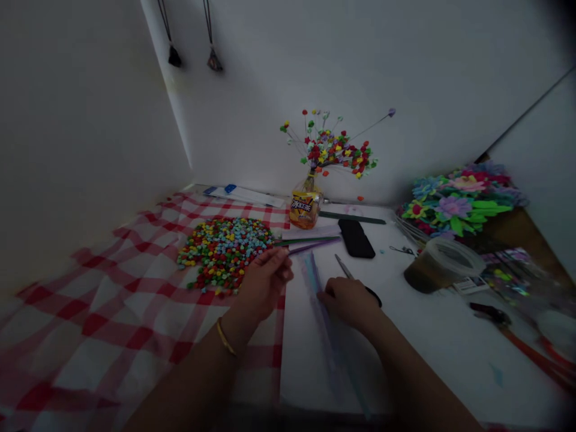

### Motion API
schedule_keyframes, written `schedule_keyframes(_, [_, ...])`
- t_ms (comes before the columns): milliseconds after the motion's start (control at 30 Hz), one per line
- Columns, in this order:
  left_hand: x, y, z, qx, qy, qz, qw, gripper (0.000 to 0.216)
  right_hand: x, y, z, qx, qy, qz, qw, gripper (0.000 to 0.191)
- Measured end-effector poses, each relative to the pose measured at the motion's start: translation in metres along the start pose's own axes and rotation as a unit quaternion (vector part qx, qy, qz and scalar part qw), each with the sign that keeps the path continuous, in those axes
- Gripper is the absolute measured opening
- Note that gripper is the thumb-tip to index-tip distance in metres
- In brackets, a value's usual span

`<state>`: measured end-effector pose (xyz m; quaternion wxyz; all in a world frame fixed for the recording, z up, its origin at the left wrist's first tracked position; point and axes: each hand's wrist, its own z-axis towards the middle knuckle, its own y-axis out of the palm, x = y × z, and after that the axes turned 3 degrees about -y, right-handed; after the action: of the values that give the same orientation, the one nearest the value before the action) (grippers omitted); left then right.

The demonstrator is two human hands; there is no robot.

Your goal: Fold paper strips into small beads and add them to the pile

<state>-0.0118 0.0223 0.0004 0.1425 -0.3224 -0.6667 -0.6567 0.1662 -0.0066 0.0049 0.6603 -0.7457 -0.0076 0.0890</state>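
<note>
a heap of small colourful stars (229, 252) lies on a red-checked cloth (139, 337). just right of it, the left hand (261, 282) pinches a narrow purple strip (315, 245) in closed fingers. blue and lilac strips (327, 336) lie lengthwise on the white tabletop (432, 366); the right hand's (351, 298) curled fingers meet them, gripping or merely touching, i cannot tell.

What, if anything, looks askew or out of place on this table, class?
One purple-tipped stem juts far out to the right of the bouquet in the labelled bottle, while most others cluster together. A small blue scrap also lies by itself on the white surface, lower right. Nothing looks clearly damaged.
</note>
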Motion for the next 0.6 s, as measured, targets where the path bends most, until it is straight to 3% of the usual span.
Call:
schedule_keyframes(67, [0.008, -0.006, 0.009, 0.058, 0.026, -0.009, 0.998, 0.008, 0.0, 0.001, -0.001, -0.014, 0.007, -0.017, 1.0, 0.029])
schedule_keyframes(267, [0.034, -0.027, 0.025, 0.146, 0.082, -0.024, 0.986, 0.012, -0.005, 0.001, -0.003, -0.026, 0.0, 0.0, 1.0, 0.037])
schedule_keyframes(467, [0.04, -0.036, 0.024, 0.075, 0.186, -0.029, 0.979, 0.029, -0.007, 0.003, 0.0, -0.05, 0.018, 0.016, 0.998, 0.031])
schedule_keyframes(533, [0.033, -0.033, 0.023, 0.059, 0.159, -0.024, 0.985, 0.029, -0.005, 0.004, 0.001, -0.052, 0.018, 0.025, 0.998, 0.03])
schedule_keyframes(600, [0.022, -0.026, 0.021, 0.048, 0.082, -0.004, 0.995, 0.023, -0.003, 0.006, 0.002, -0.052, 0.022, 0.033, 0.998, 0.028])
